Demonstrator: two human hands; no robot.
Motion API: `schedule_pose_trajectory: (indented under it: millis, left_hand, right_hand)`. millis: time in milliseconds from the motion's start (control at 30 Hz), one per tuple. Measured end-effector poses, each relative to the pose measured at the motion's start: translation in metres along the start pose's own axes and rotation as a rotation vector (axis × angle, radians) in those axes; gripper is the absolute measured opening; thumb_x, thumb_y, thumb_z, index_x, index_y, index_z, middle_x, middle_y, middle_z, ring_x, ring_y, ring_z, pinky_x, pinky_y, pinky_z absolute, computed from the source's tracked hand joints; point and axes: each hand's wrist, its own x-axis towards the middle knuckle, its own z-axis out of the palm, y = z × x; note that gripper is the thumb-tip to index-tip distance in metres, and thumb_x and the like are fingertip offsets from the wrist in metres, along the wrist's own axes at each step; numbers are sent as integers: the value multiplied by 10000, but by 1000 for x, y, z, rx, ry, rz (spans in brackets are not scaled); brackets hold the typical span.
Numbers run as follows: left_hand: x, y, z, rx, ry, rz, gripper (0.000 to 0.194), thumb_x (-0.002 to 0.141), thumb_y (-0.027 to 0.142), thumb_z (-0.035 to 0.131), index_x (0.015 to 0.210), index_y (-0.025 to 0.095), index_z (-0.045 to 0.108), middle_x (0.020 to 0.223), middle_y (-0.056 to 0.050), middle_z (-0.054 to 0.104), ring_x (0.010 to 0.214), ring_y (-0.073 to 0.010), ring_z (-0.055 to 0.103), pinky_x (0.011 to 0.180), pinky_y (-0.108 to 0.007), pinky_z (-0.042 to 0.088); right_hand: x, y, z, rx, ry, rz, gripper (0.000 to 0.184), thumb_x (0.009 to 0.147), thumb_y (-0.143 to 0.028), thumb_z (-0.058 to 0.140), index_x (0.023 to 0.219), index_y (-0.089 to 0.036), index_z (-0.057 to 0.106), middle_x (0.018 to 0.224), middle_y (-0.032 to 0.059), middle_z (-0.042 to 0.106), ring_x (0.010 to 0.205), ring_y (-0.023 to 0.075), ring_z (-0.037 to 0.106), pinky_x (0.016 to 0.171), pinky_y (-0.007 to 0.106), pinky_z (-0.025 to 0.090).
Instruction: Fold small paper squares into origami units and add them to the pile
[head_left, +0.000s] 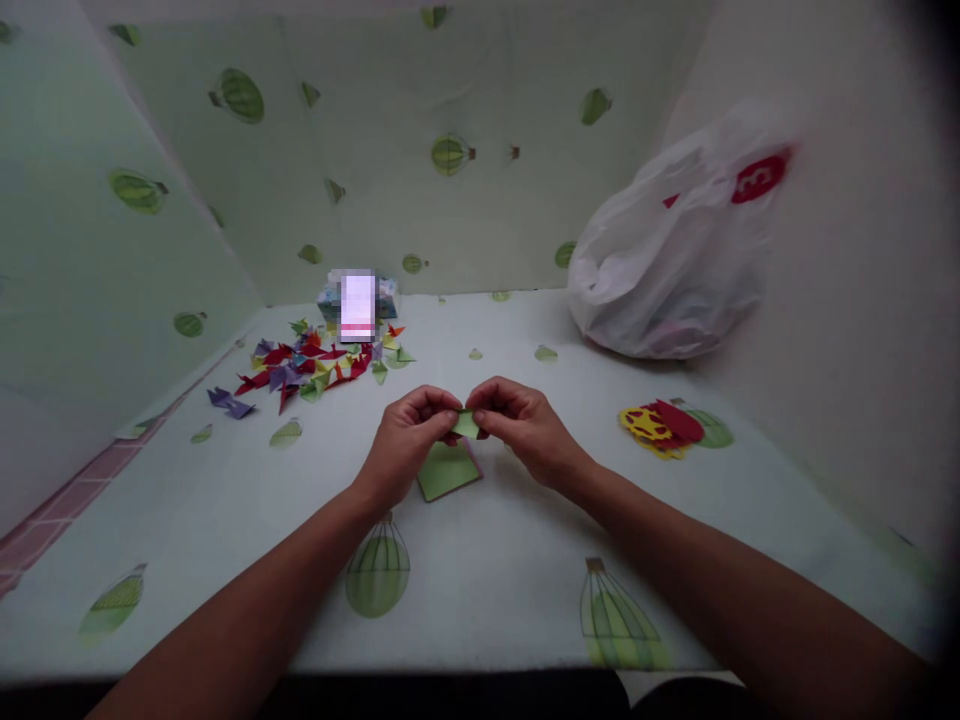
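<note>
A small piece of folded green paper (466,426) is pinched between my two hands, a little above the table. My left hand (414,432) grips its left edge with thumb and fingertips. On the opposite edge, the thumb and fingers of my right hand (525,425) are closed in the same way. Below the hands lies a stack of square green paper (450,474), its upper part covered by my fingers. The exact folds are too small to make out.
Many-coloured folded paper figures (300,368) lie heaped at the back left, before a lit phone (358,305) leaning on a tissue box (388,298). Red and yellow cut-out shapes (664,427) lie at right. A full white plastic bag (667,260) stands at the back right against the wall.
</note>
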Motion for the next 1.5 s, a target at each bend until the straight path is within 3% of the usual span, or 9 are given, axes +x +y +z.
schedule_pose_trajectory:
  millis: [533, 800, 1067, 1333, 1500]
  left_hand:
    - [-3, 4, 3, 54, -16, 37, 80, 744, 204, 709, 806, 161, 683, 764, 9, 643, 686, -102, 601, 634, -225, 543]
    - [-2, 3, 1, 78, -6, 23, 62, 778, 210, 659, 809, 159, 673, 773, 9, 640, 687, -111, 622, 659, -244, 553]
    - [-4, 5, 3, 104, 12, 35, 170, 744, 274, 742, 815, 154, 645, 776, 6, 623, 686, -115, 603, 643, -253, 544]
    - [-2, 4, 1, 222, 7, 105, 117, 778, 240, 705, 832, 164, 634, 739, 15, 610, 662, -97, 557, 628, -225, 480]
    - [-2, 4, 1, 250, 4, 135, 106, 784, 228, 701, 840, 167, 635, 722, 20, 610, 620, -88, 550, 579, -212, 453]
  right_hand:
    - [0, 1, -1, 135, 5, 71, 84, 735, -129, 624, 794, -179, 658, 680, -36, 597, 623, 100, 559, 638, 265, 440]
    - [-1, -3, 0, 13, -1, 32, 36, 746, -154, 627, 768, -177, 644, 684, -32, 592, 626, 105, 549, 634, 274, 439]
    - [-1, -3, 0, -23, -5, 23, 19, 768, -175, 637, 772, -183, 621, 692, -29, 587, 641, 112, 553, 642, 279, 449]
    - [0, -4, -2, 108, 4, 144, 199, 852, -360, 635, 818, -164, 623, 695, -16, 597, 584, 99, 572, 592, 252, 440]
    - [1, -3, -3, 91, -50, 236, 227, 812, -363, 683, 754, -151, 628, 633, -8, 612, 549, 90, 542, 564, 239, 425]
